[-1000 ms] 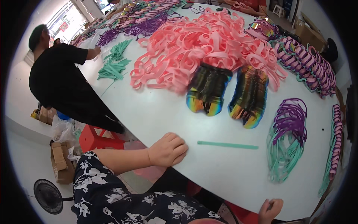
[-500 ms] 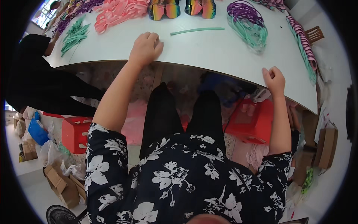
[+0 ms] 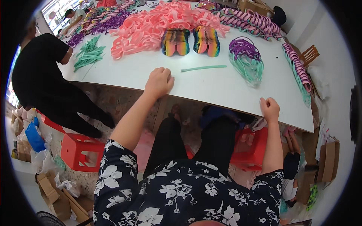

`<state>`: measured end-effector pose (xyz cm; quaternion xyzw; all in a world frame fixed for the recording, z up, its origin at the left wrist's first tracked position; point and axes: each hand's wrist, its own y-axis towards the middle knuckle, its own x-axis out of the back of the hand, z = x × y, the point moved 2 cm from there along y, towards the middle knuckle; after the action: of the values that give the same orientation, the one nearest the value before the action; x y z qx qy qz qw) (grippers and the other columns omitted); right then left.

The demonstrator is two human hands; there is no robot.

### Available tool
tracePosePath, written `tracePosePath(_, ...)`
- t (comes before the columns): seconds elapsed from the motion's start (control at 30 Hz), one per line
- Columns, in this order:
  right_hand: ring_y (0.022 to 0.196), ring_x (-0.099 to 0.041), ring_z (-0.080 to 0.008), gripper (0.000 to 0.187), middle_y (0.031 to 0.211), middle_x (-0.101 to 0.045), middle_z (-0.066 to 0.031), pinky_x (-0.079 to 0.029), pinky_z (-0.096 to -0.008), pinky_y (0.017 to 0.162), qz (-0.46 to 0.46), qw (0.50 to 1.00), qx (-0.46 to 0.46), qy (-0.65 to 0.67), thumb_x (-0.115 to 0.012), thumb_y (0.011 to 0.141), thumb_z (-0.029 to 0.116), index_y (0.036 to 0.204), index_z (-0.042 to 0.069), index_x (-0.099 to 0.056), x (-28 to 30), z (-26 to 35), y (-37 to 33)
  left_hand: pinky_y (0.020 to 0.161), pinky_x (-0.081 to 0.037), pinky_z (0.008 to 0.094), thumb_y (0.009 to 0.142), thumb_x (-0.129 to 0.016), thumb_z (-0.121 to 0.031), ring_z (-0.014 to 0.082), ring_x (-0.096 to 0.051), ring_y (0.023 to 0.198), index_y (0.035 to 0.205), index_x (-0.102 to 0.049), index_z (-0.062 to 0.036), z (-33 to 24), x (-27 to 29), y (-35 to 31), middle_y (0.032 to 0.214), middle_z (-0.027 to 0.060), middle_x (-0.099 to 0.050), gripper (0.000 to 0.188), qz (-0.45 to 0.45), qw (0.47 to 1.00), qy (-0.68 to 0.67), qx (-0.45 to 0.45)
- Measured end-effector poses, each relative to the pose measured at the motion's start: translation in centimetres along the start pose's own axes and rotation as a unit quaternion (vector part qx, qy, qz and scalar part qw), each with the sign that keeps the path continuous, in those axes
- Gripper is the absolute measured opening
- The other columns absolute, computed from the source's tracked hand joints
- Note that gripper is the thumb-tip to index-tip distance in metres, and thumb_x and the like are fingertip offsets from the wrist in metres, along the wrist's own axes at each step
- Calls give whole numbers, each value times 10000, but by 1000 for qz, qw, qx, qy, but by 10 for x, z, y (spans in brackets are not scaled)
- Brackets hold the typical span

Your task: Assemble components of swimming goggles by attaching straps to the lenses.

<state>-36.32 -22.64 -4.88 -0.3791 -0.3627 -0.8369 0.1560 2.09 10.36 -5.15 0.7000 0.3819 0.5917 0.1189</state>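
Note:
My left hand (image 3: pixel 159 83) rests on the near edge of the white table (image 3: pixel 211 88), its fingers curled in and nothing visible in them. Farther right, my right hand (image 3: pixel 270 109) lies on the same edge in a loose fist, with nothing showing in it. Beyond my left hand is a flat green strap (image 3: pixel 203 68), lying apart from both hands. Two stacks of rainbow-tinted goggle lenses (image 3: pixel 175 42) stand side by side behind the strap. Nearer my right hand lies a bundle of purple and green cords (image 3: pixel 247 62).
A large heap of pink straps (image 3: pixel 151 26) covers the table's middle back. Green strips (image 3: pixel 88 54) lie at the left, striped strap bundles (image 3: pixel 296 67) at the right. A person in black (image 3: pixel 41 75) stands at the left. Red stools (image 3: pixel 81 152) and cardboard boxes (image 3: pixel 56 192) are on the floor.
The view has tipped upward, so more of the table's far side and the person at the left shows. Both my hands stay at the table edge in much the same pose.

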Motion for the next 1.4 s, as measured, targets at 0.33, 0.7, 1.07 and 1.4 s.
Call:
tracePosePath(0.33,565,-407,-253,429,611,-462,-130,-367,-413,550,3,999,50,-16,-711,903,246,645,16,-457,-20,-42,8,736,-471,511,755,-647,-195,380,-586,785,710,-594,-42,18,-23,-5,760,175,-592,169,-32,999,18,-35)
tracePosePath(0.7,727,-524,-394,455,790,-579,-239,-449,-494,750,83,990,-11,-109,-640,932,459,785,33,-581,1,-44,-2,794,-467,412,768,-651,-212,286,-581,873,819,-603,-64,-7,-2,-7,851,96,-595,164,-17,999,16,43)
tracePosePath(1.07,841,-576,-355,496,936,-629,-261,-450,-476,849,170,968,-125,-133,-581,945,522,985,31,-631,13,-28,3,726,-445,393,782,-684,-207,268,-546,804,790,-577,-62,-7,4,-4,801,92,-538,180,-48,999,1,17)
tracePosePath(1.4,528,-431,-282,352,588,-465,-110,-396,-434,528,24,996,46,-72,-664,879,218,615,42,-513,5,-45,-5,709,-443,390,788,-699,-183,262,-531,768,776,-549,-62,-7,9,0,783,83,-514,193,-35,998,-39,20)
